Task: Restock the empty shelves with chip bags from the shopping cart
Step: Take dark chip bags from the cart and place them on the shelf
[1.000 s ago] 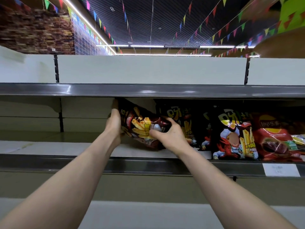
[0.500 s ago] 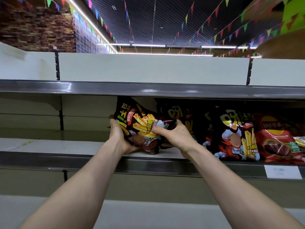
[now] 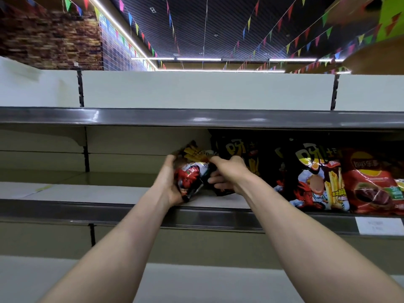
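Well, the chip bag (image 3: pixel 192 173) sits on the shelf (image 3: pixel 87 193), just left of the standing bags (image 3: pixel 314 178). The left hand (image 3: pixel 169 184) has its fingers curled round the bag's left edge, and the right hand (image 3: pixel 228 173) pinches its upper right. Released too soon, it could slump off the shelf's near edge (its bottom looks barely seated). Its long axis stands roughly upright, top leaning left.

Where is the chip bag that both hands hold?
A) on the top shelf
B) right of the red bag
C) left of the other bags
C: left hand and right hand grip the chip bag; the black bags and red bag stand to its right.
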